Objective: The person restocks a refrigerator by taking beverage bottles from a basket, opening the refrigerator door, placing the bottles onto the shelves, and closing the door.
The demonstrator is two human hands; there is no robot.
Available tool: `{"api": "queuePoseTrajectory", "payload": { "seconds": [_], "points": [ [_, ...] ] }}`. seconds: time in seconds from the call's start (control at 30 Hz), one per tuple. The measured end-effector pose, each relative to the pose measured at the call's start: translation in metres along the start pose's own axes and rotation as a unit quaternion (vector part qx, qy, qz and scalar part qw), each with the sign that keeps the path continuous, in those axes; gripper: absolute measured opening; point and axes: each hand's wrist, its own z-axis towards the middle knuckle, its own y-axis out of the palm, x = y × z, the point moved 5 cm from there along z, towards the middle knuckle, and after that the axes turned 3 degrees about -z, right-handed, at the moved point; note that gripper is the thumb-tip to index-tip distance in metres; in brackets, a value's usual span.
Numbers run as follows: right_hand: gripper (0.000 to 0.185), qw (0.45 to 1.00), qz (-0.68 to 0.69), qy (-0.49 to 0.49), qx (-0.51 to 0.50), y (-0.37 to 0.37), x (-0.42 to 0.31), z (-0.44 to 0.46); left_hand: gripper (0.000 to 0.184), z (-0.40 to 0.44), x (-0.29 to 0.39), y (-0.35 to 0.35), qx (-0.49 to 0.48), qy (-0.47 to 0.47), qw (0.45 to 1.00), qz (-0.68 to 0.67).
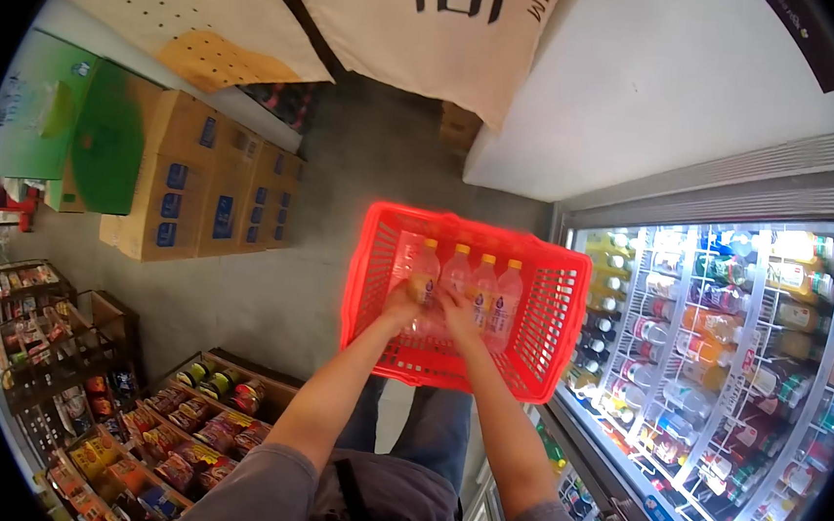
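A red plastic shopping basket (569, 317) is in front of my legs. Several clear bottles with yellow caps lie side by side in it, their caps toward the far side. My left hand (400, 306) reaches in with its fingers around the leftmost bottle (427, 261). Beside it, my right hand (456, 309) grips the second bottle (457, 262) from the left, partly covering it. To the right of my hands lie a third bottle (481, 287) and the rightmost bottle (506, 299), both untouched.
On the right stands a lit drinks fridge (711, 382) with rows of bottles. Stacked cardboard boxes (202, 185) and a green carton (113, 139) are at the left. Packaged snacks (217, 431) fill shelves at lower left. Cloth curtains (424, 46) hang ahead over the grey floor (377, 145).
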Motion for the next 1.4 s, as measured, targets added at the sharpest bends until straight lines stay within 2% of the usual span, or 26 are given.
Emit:
{"api": "queuePoseTrajectory", "payload": {
  "seconds": [0.03, 0.1, 0.13, 0.23, 0.3, 0.4, 0.47, 0.53, 0.7, 0.77, 0.97, 1.07, 1.17, 1.33, 1.4],
  "points": [
    [0.039, 1.000, 0.005, -0.007, -0.009, 0.001, -0.012, -0.005, 0.064, 0.001, -0.005, 0.000, -0.005, 0.004, 1.000, -0.021],
    [0.039, 0.986, -0.159, -0.042, -0.005, -0.001, -0.039, -0.021, 0.065, -0.012, -0.005, -0.001, -0.015, 0.029, 0.997, -0.067],
    [0.039, 0.986, -0.156, -0.049, -0.008, 0.003, -0.050, -0.028, 0.066, -0.024, 0.009, -0.005, -0.040, 0.051, 0.992, -0.111],
    [0.043, 0.993, -0.093, -0.064, -0.025, 0.008, -0.076, -0.050, 0.069, -0.079, 0.061, -0.021, -0.071, 0.062, 0.994, -0.063],
    [0.045, 0.999, -0.024, -0.032, -0.030, 0.008, -0.079, -0.061, 0.070, -0.112, 0.092, -0.033, -0.083, 0.069, 0.992, -0.064],
    [0.047, 0.996, 0.023, -0.080, -0.036, 0.009, -0.116, -0.093, 0.068, -0.150, 0.128, -0.039, -0.127, 0.096, 0.983, -0.087],
    [0.046, 0.993, 0.019, -0.119, -0.001, 0.006, -0.137, -0.112, 0.064, -0.159, 0.141, -0.039, -0.165, 0.178, 0.964, -0.108],
    [0.047, 0.989, 0.094, -0.116, 0.020, 0.007, -0.166, -0.137, 0.064, -0.178, 0.167, -0.044, -0.186, 0.217, 0.956, -0.071],
    [0.043, 0.977, 0.133, -0.155, 0.068, -0.004, -0.225, -0.195, 0.053, -0.196, 0.194, -0.042, -0.278, 0.219, 0.929, -0.103],
    [0.044, 0.977, 0.077, -0.186, 0.071, -0.011, -0.240, -0.217, 0.052, -0.211, 0.208, -0.037, -0.317, 0.239, 0.913, -0.090],
    [0.049, 0.959, 0.123, -0.230, 0.107, -0.040, -0.257, -0.283, 0.050, -0.276, 0.241, -0.007, -0.413, 0.253, 0.871, -0.086],
    [0.050, 0.949, 0.150, -0.245, 0.128, -0.057, -0.267, -0.333, 0.050, -0.299, 0.242, 0.024, -0.464, 0.203, 0.858, -0.082],
    [0.049, 0.933, 0.164, -0.262, 0.186, -0.087, -0.256, -0.373, 0.048, -0.356, 0.259, 0.049, -0.479, 0.232, 0.845, -0.059],
    [0.048, 0.897, 0.174, -0.304, 0.271, -0.126, -0.245, -0.458, 0.053, -0.404, 0.250, 0.112, -0.533, 0.198, 0.822, -0.015],
    [0.050, 0.879, 0.191, -0.321, 0.297, -0.142, -0.233, -0.486, 0.053, -0.437, 0.248, 0.136, -0.557, 0.233, 0.797, 0.019]
  ]
}}
